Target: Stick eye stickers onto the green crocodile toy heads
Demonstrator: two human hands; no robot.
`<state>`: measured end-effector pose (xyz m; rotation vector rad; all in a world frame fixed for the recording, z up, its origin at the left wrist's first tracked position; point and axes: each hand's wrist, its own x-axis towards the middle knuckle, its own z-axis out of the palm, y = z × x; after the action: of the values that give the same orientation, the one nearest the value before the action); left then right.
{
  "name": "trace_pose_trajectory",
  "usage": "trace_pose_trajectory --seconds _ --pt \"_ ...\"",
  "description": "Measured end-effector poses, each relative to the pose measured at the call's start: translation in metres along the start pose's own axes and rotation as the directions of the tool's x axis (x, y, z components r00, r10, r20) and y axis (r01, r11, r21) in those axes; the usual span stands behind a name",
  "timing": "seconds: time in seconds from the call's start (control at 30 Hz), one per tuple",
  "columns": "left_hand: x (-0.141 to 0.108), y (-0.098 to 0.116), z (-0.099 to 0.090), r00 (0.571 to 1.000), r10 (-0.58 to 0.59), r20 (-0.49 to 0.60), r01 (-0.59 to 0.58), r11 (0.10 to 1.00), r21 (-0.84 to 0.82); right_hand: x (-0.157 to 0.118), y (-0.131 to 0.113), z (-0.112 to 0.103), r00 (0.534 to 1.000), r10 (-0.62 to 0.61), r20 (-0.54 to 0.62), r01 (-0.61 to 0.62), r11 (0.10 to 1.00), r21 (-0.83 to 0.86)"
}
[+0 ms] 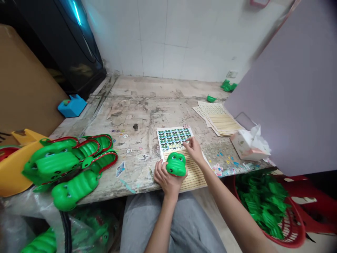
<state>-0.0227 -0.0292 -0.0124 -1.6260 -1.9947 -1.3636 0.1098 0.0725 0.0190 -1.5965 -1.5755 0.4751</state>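
Note:
A green plastic crocodile head (176, 164) with eye stickers on it rests in my left hand (168, 178), whose fingers wrap round its side and underside. Just beyond it lies a sheet of eye stickers (173, 135), with several bare spots along its lower rows. My right hand (194, 150) is over the right edge of this sheet, thumb and forefinger drawn together at the lower rows. Whatever is between those fingertips is too small to make out. Under both hands extends the sheet's yellowish, dark-marked lower part (193, 181).
Several green crocodile toys (76, 182) are piled at the left beside a yellow bin (15, 172). More sticker sheets (221, 119) and a tissue box (249, 144) lie right. A red basket (296, 225) of green parts stands below the table. A blue holder (72, 106) sits back left.

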Motion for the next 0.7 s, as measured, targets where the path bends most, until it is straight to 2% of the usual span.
trace_pose_trajectory --seconds 0.13,0.33,0.5,0.7 --pt "0.001 0.000 -0.001 1.000 0.006 0.010 -0.006 1.000 0.028 0.032 0.022 0.015 0.976 -0.176 0.132 0.179 0.984 -0.014" --pt "0.003 0.002 -0.002 1.000 0.021 0.006 -0.021 0.999 0.039 0.029 0.029 0.022 0.888 -0.399 0.230 0.420 0.906 -0.049" --pt "0.003 0.001 -0.001 1.000 0.029 0.005 -0.029 0.999 0.039 0.029 0.030 0.023 0.878 -0.415 0.238 0.442 0.894 -0.071" --pt "0.001 0.000 0.001 0.999 0.033 0.010 -0.033 0.999 0.034 0.031 0.027 0.022 0.870 -0.363 0.334 0.414 0.906 -0.091"
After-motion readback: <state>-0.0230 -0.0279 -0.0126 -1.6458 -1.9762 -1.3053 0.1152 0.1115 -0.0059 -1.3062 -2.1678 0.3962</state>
